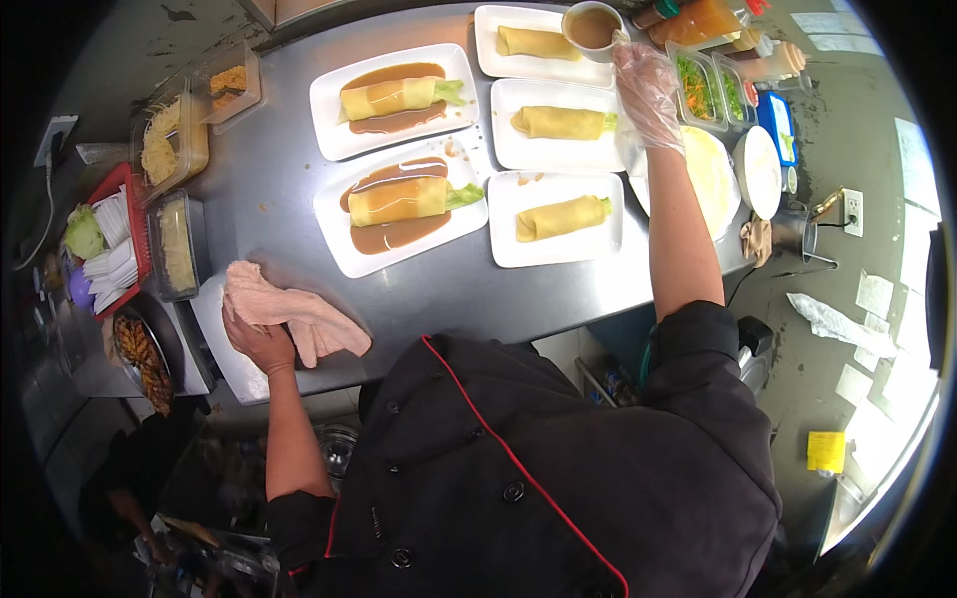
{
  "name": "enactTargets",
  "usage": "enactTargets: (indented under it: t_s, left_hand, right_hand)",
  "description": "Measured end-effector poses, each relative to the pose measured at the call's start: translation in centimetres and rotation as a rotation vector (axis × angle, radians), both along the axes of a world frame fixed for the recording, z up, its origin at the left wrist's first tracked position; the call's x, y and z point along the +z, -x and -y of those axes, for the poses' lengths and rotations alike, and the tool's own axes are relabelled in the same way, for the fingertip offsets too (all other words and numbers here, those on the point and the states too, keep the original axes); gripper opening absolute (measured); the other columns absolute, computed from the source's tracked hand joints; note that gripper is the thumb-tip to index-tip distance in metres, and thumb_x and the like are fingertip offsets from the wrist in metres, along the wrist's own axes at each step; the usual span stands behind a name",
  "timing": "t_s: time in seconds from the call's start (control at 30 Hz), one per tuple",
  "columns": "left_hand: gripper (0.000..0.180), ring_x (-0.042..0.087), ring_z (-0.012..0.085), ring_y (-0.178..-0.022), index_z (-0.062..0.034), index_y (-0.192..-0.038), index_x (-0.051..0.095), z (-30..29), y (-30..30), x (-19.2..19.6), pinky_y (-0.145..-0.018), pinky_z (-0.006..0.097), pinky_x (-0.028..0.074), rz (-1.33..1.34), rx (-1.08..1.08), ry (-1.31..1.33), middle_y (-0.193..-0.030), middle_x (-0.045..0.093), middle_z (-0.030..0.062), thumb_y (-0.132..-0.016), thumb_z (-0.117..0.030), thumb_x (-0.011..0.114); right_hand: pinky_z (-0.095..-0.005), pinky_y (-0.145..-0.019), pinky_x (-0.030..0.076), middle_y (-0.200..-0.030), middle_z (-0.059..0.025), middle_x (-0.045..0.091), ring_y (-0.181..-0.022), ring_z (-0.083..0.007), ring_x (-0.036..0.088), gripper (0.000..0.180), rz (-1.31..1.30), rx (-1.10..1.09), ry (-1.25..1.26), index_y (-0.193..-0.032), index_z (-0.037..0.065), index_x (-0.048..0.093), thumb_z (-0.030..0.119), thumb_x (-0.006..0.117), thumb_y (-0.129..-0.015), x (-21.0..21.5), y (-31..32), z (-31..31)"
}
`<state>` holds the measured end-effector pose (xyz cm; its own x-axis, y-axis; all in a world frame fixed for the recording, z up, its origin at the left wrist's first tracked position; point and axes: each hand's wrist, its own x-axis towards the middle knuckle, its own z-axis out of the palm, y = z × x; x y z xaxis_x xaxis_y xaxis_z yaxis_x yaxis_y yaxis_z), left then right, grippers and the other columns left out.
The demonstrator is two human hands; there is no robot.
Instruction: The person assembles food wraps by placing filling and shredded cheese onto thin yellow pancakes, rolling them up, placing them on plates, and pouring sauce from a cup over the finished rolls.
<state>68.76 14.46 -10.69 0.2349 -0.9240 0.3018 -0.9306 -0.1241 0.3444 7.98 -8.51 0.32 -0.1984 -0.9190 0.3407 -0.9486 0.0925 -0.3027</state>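
My right hand (648, 95), in a clear plastic glove, is closed on a small cup of brown sauce (590, 27) over the far-right plate's corner. Below it, three rolled wraps (558, 218) lie on white rectangular plates (503, 251) in a column, without sauce around them. To their left, two more plates each bear a wrap (397, 202) with brown sauce (384, 237) over and around it; green leaf pokes from their ends. My bare left hand (261, 344) grips a pink cloth (314, 314) near the table's front-left edge; the cloth partly hides its fingers.
At the left stand tubs of shredded food (194, 130) and a red basket (143, 224), with a pan of browned food (140, 344) nearer me. Sauce bottles (703, 22), vegetable tubs (698, 90) and round pale wraps (706, 179) crowd the right side. Another person (125, 478) is at lower left.
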Motion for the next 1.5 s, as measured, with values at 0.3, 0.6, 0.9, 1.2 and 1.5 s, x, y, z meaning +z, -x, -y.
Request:
enactTargets:
  t_s: [0.3, 0.6, 0.9, 1.2, 1.5]
  left_hand:
    - [0.066, 0.040, 0.0425, -0.134, -0.0016, -0.147, 0.039, 0.4, 0.4, 0.3, -0.114, 0.052, 0.029, 0.006, 0.005, -0.026, -0.145, 0.044, 0.0228, -0.093, -0.035, 0.056]
    - [0.065, 0.042, 0.0433, -0.133, -0.0009, -0.146, 0.039, 0.5, 0.6, 0.5, -0.113, 0.052, 0.029, -0.002, -0.005, -0.011, -0.144, 0.045, 0.0236, -0.093, -0.033, 0.056]
    - [0.064, 0.041, 0.0422, -0.134, -0.0020, -0.146, 0.039, 0.4, 0.3, 0.2, -0.113, 0.052, 0.028, -0.001, -0.001, -0.017, -0.145, 0.044, 0.0225, -0.092, -0.033, 0.056]
    - [0.065, 0.039, 0.0412, -0.136, -0.0035, -0.146, 0.039, 0.2, 0.2, 0.1, -0.113, 0.052, 0.027, -0.003, 0.021, -0.031, -0.146, 0.043, 0.0215, -0.093, -0.036, 0.057]
    - [0.063, 0.037, 0.0407, -0.137, -0.0055, -0.144, 0.041, 0.0, 0.1, 0.0, -0.114, 0.052, 0.024, -0.016, 0.023, -0.026, -0.148, 0.040, 0.0210, -0.091, -0.036, 0.059]
  right_hand:
    - [-0.0490, -0.067, 0.050, -0.077, -0.0230, 0.066, -0.074, -0.0417, 0.065, 0.035, -0.243, 0.091, 0.075, -0.087, 0.002, 0.068, 0.033, 0.055, -0.096, 0.1, -0.5, 1.1]
    - [-0.0483, -0.067, 0.050, -0.074, -0.0224, 0.066, -0.073, -0.0402, 0.065, 0.030, -0.327, 0.162, 0.057, -0.082, 0.002, 0.067, 0.028, 0.058, -0.093, 1.0, -1.2, 1.4]
    - [-0.0487, -0.066, 0.050, -0.074, -0.0238, 0.064, -0.073, -0.0420, 0.064, 0.027, -0.346, 0.239, 0.101, -0.078, 0.001, 0.067, 0.024, 0.060, -0.090, 1.9, -1.5, 2.3]
    - [-0.0486, -0.066, 0.050, -0.074, -0.0226, 0.065, -0.073, -0.0410, 0.064, 0.023, -0.357, 0.242, 0.091, -0.081, 0.001, 0.068, 0.022, 0.063, -0.089, 3.4, -1.7, 2.2]
    - [-0.0470, -0.065, 0.049, -0.068, -0.0192, 0.062, -0.068, -0.0362, 0.062, 0.020, -0.453, 0.334, 0.198, -0.075, 0.003, 0.064, 0.014, 0.058, -0.090, 4.9, -1.3, 2.0]
